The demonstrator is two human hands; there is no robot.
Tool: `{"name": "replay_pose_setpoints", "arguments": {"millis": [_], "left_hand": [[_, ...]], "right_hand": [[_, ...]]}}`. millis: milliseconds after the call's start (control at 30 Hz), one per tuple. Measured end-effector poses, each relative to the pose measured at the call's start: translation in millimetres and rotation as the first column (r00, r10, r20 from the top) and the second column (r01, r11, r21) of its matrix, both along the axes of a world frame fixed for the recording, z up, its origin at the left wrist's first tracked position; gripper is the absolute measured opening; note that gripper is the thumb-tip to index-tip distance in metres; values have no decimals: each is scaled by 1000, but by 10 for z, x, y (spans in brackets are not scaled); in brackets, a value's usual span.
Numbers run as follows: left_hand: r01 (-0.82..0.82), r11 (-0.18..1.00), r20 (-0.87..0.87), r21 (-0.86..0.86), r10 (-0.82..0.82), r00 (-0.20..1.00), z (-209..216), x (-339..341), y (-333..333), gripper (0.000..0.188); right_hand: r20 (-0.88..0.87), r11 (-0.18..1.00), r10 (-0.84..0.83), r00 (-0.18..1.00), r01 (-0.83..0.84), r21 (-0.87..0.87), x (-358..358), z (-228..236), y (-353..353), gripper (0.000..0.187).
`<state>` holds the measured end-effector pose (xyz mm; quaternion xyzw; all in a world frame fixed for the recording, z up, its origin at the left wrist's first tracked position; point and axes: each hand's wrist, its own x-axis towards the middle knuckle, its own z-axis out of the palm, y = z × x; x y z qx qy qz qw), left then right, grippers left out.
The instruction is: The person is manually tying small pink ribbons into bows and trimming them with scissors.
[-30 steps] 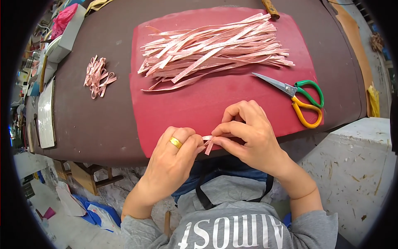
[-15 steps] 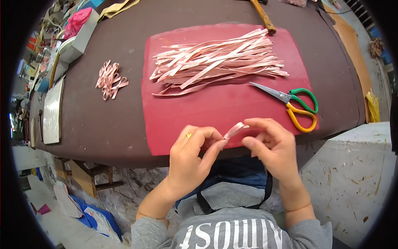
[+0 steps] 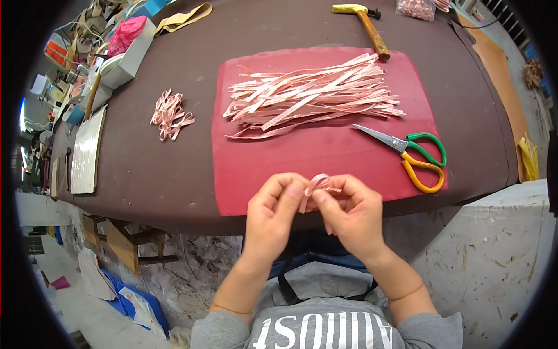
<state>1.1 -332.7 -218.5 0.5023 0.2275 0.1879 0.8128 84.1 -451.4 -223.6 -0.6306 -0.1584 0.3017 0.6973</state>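
A narrow pink strip (image 3: 317,182) is bent into a loop between my two hands, above the near edge of a red mat (image 3: 261,168). My left hand (image 3: 278,206) pinches it at the left of the loop, where a short end hangs down. With thumb and fingertips my right hand (image 3: 347,212) grips its right side, and another end pokes out there. Beyond my hands a thick bundle of long pink strips (image 3: 314,99) lies across the mat. Scissors with one green and one yellow handle (image 3: 401,144) rest to its right, blades slightly apart.
Left of the mat is a small pile of looped pink strips (image 3: 171,116) on the brown table (image 3: 145,174). A hammer (image 3: 372,34) reaches onto the mat's far edge. A pale board (image 3: 88,154) and a white box (image 3: 131,58) line the left side.
My hands have come together, and my right hand now pinches the strip. The strip has gone from a narrow fold to a rounder upright loop. The view has shifted slightly.
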Motion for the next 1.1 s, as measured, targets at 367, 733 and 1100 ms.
{"name": "replay_pose_setpoints", "arguments": {"millis": [367,733,1100], "left_hand": [[251,966,-171,-67,-259,951,63,-139,241,37],[88,914,75,-395,-64,995,33,-362,441,29],[-110,975,-7,-191,111,994,-37,-785,455,20]], "right_hand": [[-26,989,97,995,-99,-111,118,53,-54,11],[806,687,148,573,526,-500,704,-14,-751,34],[655,672,541,527,197,-714,902,345,-1047,34]]}}
